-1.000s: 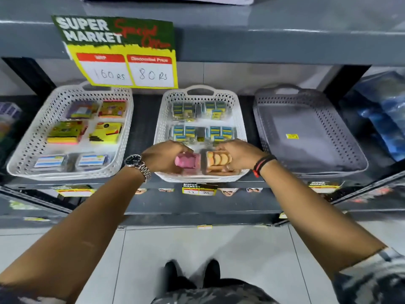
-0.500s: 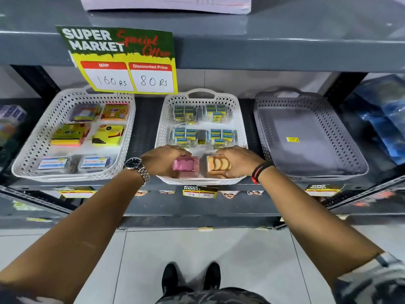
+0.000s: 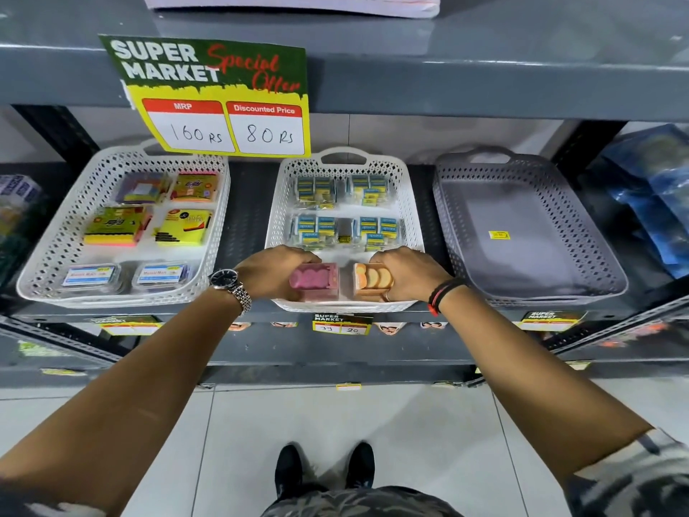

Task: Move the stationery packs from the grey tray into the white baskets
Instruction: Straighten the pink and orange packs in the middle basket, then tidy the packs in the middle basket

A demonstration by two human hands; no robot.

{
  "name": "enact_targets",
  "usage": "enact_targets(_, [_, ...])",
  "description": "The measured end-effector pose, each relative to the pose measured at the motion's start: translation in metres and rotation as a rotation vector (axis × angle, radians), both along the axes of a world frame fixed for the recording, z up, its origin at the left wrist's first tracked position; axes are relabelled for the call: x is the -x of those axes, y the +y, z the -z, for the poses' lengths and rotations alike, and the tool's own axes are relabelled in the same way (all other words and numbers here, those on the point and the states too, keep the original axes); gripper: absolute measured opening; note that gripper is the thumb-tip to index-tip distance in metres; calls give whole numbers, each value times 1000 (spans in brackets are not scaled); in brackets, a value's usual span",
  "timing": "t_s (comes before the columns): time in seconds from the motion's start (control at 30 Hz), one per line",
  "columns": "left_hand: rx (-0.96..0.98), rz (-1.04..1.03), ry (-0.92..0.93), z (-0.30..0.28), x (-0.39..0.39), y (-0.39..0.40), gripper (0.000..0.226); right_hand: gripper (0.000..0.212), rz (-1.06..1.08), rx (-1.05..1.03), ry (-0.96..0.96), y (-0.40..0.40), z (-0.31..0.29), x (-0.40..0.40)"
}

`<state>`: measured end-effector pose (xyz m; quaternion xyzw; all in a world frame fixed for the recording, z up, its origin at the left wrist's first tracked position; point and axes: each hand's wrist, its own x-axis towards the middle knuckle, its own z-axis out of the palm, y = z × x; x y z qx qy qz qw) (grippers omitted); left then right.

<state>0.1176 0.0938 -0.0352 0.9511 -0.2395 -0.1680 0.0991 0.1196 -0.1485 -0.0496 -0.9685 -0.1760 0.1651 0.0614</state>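
My left hand (image 3: 274, 274) grips a pink pack (image 3: 317, 281) and my right hand (image 3: 408, 272) grips an orange pack (image 3: 373, 281). Both packs sit side by side at the front of the middle white basket (image 3: 277, 214), which also holds several blue-and-yellow packs (image 3: 317, 225) behind them. The left white basket (image 3: 56, 236) holds yellow, purple and clear-boxed stationery packs. To the right stands the grey tray (image 3: 522, 218), showing only a small yellow sticker (image 3: 499, 235) on its floor.
A grey shelf board (image 3: 484, 80) hangs low above the baskets, with a price sign (image 3: 220, 95) clipped to it. Blue plastic packages (image 3: 656, 203) lie at the far right. Price labels line the shelf's front edge (image 3: 341, 324). My shoes (image 3: 324, 466) stand on the tiled floor below.
Both hands with their packs have sunk slightly lower into the front of the middle basket. The view has tilted down a little.
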Motion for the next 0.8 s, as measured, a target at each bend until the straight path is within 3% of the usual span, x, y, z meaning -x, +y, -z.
enact_targets(0.43, [-27, 13, 11, 0, 2, 1, 73, 55, -22, 10, 67, 2, 3, -2])
enact_targets(0.6, [-2, 5, 33, 2, 0, 6, 76, 89, 19, -109, 237, -17, -32, -17])
enact_targets(0.8, [100, -60, 11, 2, 0, 5, 63, 88, 101, -149, 142, -18, -41, -60])
